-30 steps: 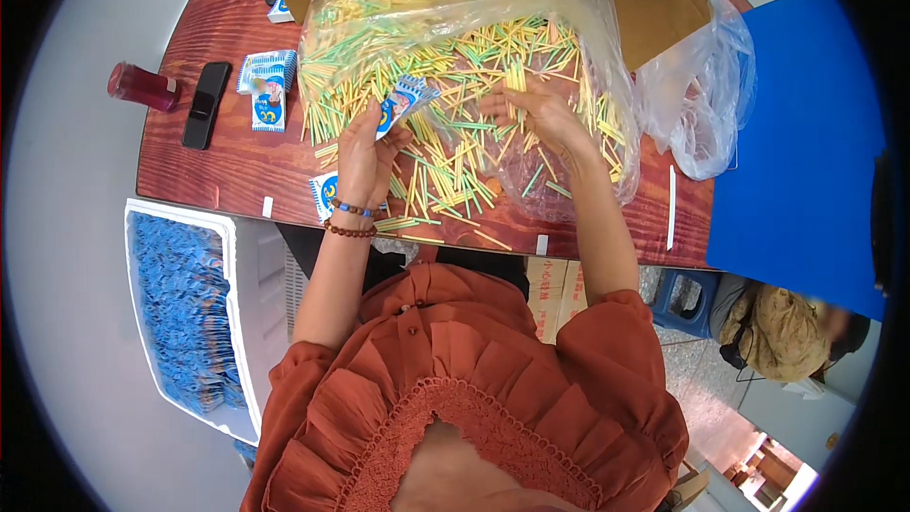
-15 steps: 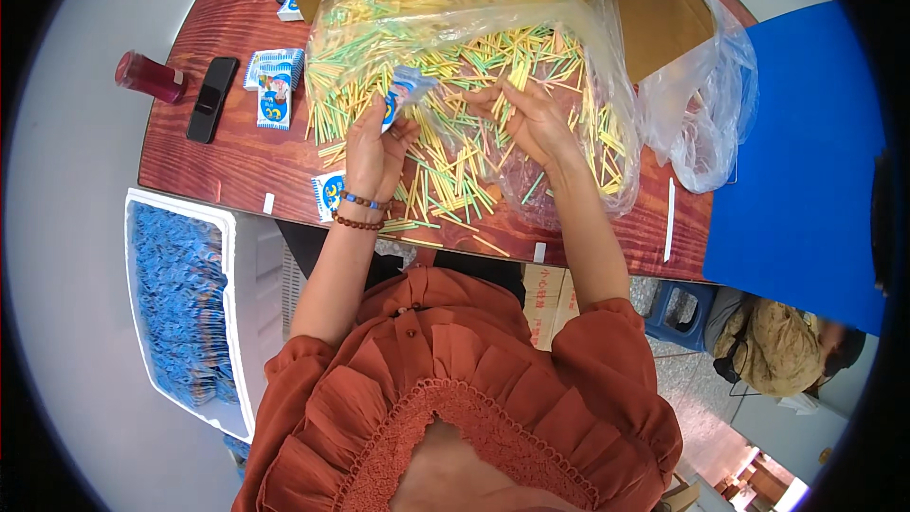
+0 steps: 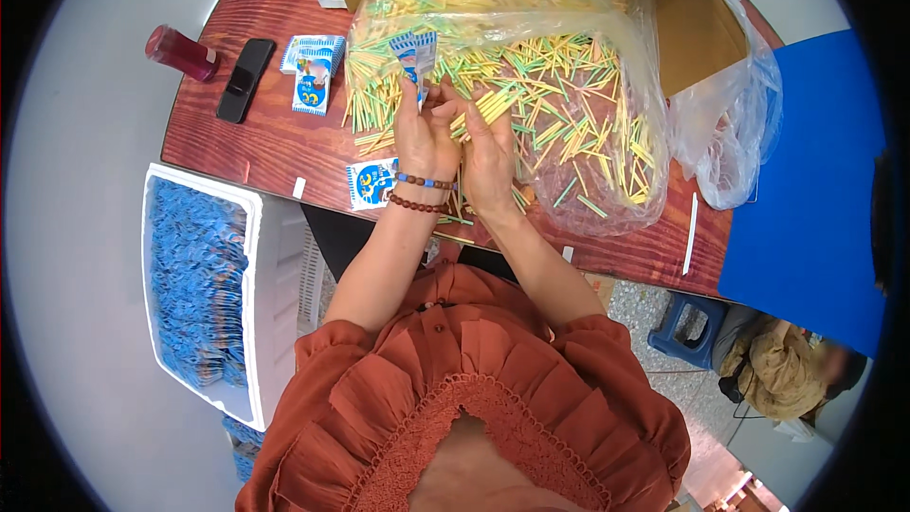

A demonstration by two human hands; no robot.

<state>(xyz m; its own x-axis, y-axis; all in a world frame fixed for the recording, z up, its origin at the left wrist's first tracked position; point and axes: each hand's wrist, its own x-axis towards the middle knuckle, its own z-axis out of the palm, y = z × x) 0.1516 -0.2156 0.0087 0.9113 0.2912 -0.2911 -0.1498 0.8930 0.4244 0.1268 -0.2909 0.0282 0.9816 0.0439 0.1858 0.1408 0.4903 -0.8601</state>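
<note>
Both hands meet over the wooden table (image 3: 284,147): the left hand (image 3: 424,137) pinches a small blue-and-white packet (image 3: 414,55) upright, mouth away from her, while the right hand (image 3: 490,154) grips a bundle of yellow-green sticks (image 3: 488,110) just beside it, angled toward that packet.

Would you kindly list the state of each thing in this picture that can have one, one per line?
Left hand: closed on a small blue-and-white packet, held upright.
Right hand: gripping a bundle of yellow sticks.
Clear plastic bag: open, sticks spilling out.
Cardboard box: flaps open.
Phone: flat, screen dark.
Red bottle: lying on its side.
White crate: full of blue packets.
</note>
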